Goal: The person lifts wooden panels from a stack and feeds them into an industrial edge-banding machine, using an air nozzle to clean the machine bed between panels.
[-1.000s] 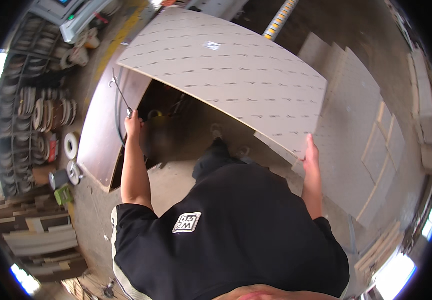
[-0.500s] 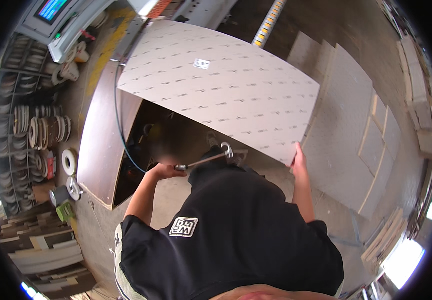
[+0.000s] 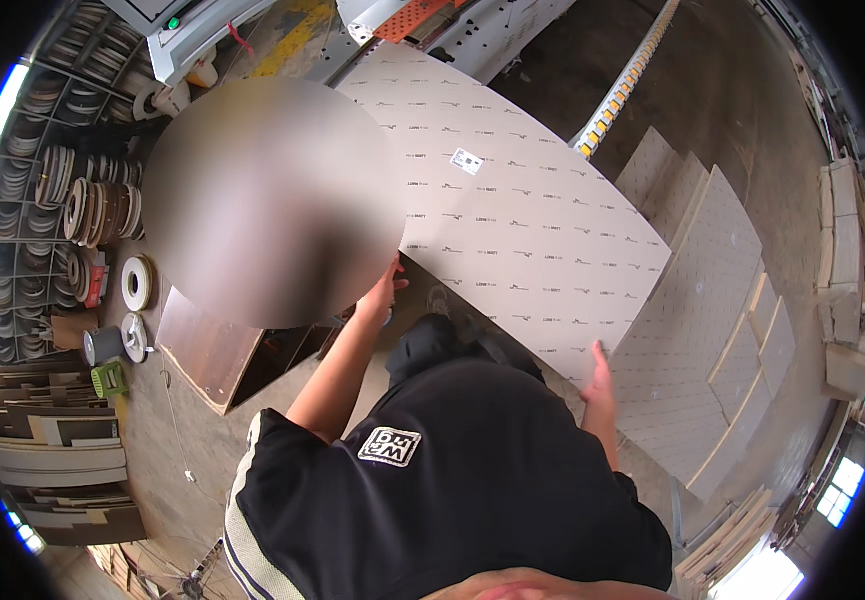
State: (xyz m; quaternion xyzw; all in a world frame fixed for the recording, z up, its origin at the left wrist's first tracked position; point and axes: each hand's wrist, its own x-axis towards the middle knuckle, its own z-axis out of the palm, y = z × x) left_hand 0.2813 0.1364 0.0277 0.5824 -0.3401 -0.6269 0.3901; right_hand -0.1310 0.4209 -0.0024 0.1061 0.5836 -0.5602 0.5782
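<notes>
A large pale panel [image 3: 532, 215] with a small printed label lies slanting in front of me. At its near right corner, my right hand [image 3: 599, 388] grips the edge, thumb up on the face and fingers partly hidden. My left hand [image 3: 380, 298] is closed beside the panel's near left edge, fingertips close to that edge. What it holds is hidden; a small bluish spot shows just below it. A round blurred patch covers the area left of the panel. Below that patch, a brown cabinet-like box [image 3: 207, 345] stands on the floor.
An orange-and-white machine part [image 3: 402, 18] is at the panel's far end. A rail with yellow rollers [image 3: 627, 85] runs off behind it. More pale panels [image 3: 692, 330] are stacked on the right. Edging rolls [image 3: 102, 210] fill a rack at left, above a green crate [image 3: 108, 380].
My left hand has moved up and right to the panel's edge; the metal rod-like tool it held no longer shows. The view has shifted, and the panel appears farther right.
</notes>
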